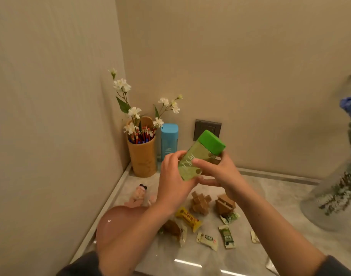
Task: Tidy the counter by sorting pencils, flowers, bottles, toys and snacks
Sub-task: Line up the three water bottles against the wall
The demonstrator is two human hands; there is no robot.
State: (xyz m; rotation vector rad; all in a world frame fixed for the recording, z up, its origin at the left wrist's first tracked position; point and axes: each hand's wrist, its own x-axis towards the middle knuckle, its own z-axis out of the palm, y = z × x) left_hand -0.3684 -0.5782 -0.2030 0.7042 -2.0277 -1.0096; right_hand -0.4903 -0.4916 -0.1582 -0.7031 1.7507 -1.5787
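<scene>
Both hands hold a green bottle (200,152) with a green cap, tilted in the air above the counter. My left hand (174,180) grips its lower end and my right hand (218,172) wraps its middle. A blue bottle (169,141) stands upright in the back corner beside a bamboo holder (143,156) filled with pencils (142,135) and white flowers (130,112). Two wooden puzzle toys (200,202) (225,204) and a small doll (139,194) lie on the counter. Snack packets (188,218) (227,237) are scattered at the front.
A pink rounded object (115,226) sits at the front left under my left forearm. A tall glass vase (335,196) with blue flowers (350,105) stands at the right. A wall socket (207,126) is behind the green bottle. Walls close the left and back of the marble counter (280,196).
</scene>
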